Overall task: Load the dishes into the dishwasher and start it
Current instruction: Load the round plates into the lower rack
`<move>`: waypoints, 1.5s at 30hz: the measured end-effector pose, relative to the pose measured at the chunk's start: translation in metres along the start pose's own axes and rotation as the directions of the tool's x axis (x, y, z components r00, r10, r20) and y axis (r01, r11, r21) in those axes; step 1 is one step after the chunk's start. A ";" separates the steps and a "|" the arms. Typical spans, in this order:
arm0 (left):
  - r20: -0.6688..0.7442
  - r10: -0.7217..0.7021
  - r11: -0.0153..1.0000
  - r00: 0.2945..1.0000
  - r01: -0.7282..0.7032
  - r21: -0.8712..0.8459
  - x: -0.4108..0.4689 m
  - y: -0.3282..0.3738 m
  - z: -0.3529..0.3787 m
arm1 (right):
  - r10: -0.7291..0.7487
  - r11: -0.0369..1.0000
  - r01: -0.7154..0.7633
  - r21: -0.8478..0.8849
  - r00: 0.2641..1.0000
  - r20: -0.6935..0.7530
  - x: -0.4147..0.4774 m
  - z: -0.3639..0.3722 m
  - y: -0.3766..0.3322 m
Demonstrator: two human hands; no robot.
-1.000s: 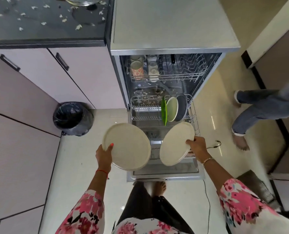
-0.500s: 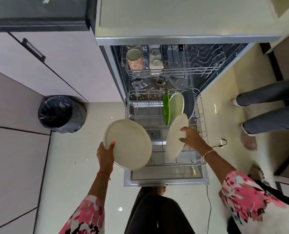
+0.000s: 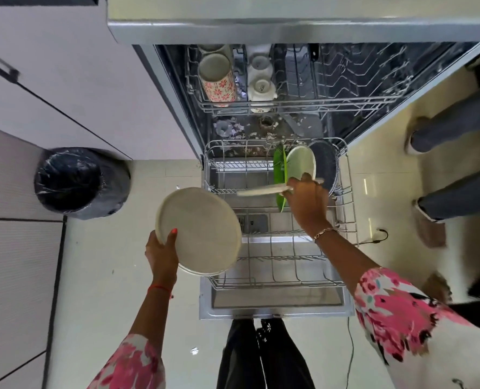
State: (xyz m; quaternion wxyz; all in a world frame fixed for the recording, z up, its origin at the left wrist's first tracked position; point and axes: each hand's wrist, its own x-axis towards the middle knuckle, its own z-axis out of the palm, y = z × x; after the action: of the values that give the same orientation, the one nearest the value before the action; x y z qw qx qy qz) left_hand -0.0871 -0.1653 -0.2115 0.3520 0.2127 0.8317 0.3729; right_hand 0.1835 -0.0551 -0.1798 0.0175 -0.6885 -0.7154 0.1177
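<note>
At the centre of the frame, the right hand [image 3: 307, 200] gripped the right plate [image 3: 264, 190] by its rim, edge-on over the pulled-out lower rack [image 3: 286, 258]. It was just in front of a green plate [image 3: 279, 167] and a pale plate [image 3: 300, 164] standing upright at the rack's back. Lower left, the left hand [image 3: 161, 254] held the left plate [image 3: 199, 231] face up at the rack's left edge, thumb on its rim. Mugs [image 3: 217, 80] sat in the upper rack [image 3: 345, 103]. A black bin [image 3: 81, 182] stood at the left.

Cream plates [image 3: 202, 228], a green plate [image 3: 279, 167], a red-flowered mug [image 3: 219, 87], pink floral sleeves [image 3: 396, 313], a black bin [image 3: 78, 182]
</note>
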 end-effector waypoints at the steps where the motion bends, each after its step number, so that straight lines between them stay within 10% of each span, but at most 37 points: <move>1: 0.002 0.015 1.000 1.000 -0.015 0.008 0.002 0.002 0.005 | 0.000 1.000 0.000 0.028 1.000 0.001 0.004 0.003 -0.002; 14: 0.044 0.192 0.979 0.980 -0.195 0.054 0.062 -0.006 0.082 | 0.068 0.860 -0.023 0.510 0.995 -0.070 0.065 0.082 0.003; 38: 0.116 0.216 0.976 0.969 -0.219 0.012 0.084 -0.034 0.118 | -0.029 0.906 0.019 0.424 0.999 0.017 0.101 0.172 -0.021; 45: 0.061 0.209 0.976 0.976 -0.211 0.046 0.075 -0.028 0.119 | -0.481 0.806 0.307 0.506 0.838 0.256 0.005 0.163 -0.035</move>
State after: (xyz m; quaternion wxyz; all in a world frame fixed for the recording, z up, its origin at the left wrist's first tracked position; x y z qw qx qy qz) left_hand -0.0508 -0.0806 -0.3211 0.3281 0.3188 0.8038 0.3802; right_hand 0.1186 -0.0745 -0.3317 0.0630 -0.4632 -0.7882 0.4002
